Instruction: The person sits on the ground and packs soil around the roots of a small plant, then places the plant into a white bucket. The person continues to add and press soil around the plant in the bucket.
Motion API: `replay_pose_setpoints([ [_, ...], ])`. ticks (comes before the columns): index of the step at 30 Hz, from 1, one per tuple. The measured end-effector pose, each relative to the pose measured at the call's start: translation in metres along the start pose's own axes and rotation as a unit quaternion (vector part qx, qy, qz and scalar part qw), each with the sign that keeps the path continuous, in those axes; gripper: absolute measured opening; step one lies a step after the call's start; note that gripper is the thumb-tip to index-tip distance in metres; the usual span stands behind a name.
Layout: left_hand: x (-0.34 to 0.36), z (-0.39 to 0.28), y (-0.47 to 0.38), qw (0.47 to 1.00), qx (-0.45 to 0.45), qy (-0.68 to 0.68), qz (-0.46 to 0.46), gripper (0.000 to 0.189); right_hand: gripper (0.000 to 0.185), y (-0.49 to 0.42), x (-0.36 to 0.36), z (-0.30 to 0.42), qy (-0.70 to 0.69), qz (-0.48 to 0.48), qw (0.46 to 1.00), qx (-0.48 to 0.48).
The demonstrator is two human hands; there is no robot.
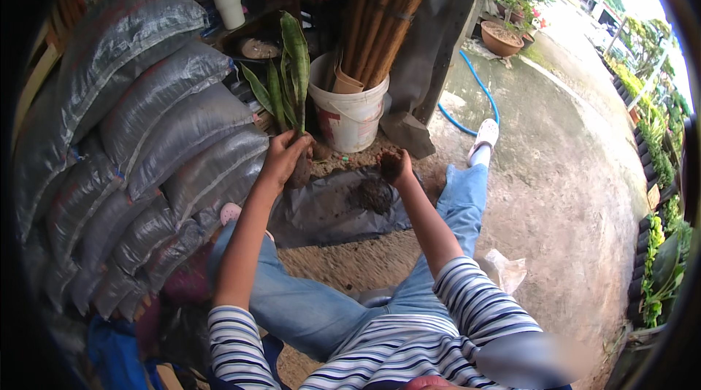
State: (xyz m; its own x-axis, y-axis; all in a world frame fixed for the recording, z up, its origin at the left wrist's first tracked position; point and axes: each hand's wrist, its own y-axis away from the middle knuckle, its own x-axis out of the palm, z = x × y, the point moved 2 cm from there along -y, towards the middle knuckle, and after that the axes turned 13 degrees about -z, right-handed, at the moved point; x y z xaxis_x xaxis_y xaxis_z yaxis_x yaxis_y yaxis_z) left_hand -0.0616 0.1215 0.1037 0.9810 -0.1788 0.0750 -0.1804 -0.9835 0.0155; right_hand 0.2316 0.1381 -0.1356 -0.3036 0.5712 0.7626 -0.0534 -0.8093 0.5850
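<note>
My left hand (287, 153) grips a snake plant (296, 61) at the base of its upright, yellow-edged leaves. Below the fingers hangs a rounded brown mass (299, 172), a root ball or a small pot; I cannot tell which. A clump of dark soil (391, 164) rests in my cupped right hand (402, 166), held apart from the plant. Beneath both hands a black plastic sheet (323, 209) lies on the ground between my legs. On its right part sits a small heap of dark soil (374, 196).
Stuffed grey plastic sacks (191, 119) are stacked at the left. Beyond the sheet stands a white bucket (350, 116) holding brown rolled bundles (378, 28), beside a stone block (408, 135). A white tumbler (227, 1) stands on a shelf. On the concrete lie a blue hose (481, 83) and a clear plastic bag (506, 271).
</note>
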Motion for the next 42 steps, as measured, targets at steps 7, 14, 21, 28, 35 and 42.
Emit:
replay_pose_setpoints([
  [7,-0.004,0.024,-0.009,0.999,-0.032,-0.026,0.010,0.016,0.044,0.024,0.023,-0.004,-0.051,-0.044,0.998,0.010],
  [14,0.009,0.007,-0.014,0.998,-0.004,-0.037,0.043,0.018,0.030,0.028,0.023,-0.010,-0.030,-0.073,0.996,0.029],
  [21,0.013,-0.008,-0.020,0.998,-0.005,-0.034,0.055,0.019,0.031,0.010,0.031,-0.006,0.108,-0.137,0.983,-0.054],
  [28,0.018,0.001,-0.039,0.999,-0.018,-0.035,0.020,0.016,0.029,0.003,0.039,-0.012,0.114,-0.040,0.990,-0.073],
  [35,0.022,0.009,-0.053,0.997,-0.076,-0.021,-0.007,0.016,0.019,-0.001,0.024,-0.015,0.125,-0.010,0.992,-0.011],
  [42,0.026,0.013,-0.055,0.995,-0.091,-0.028,-0.019,0.016,0.018,-0.001,0.007,-0.019,-0.014,-0.018,1.000,0.017],
])
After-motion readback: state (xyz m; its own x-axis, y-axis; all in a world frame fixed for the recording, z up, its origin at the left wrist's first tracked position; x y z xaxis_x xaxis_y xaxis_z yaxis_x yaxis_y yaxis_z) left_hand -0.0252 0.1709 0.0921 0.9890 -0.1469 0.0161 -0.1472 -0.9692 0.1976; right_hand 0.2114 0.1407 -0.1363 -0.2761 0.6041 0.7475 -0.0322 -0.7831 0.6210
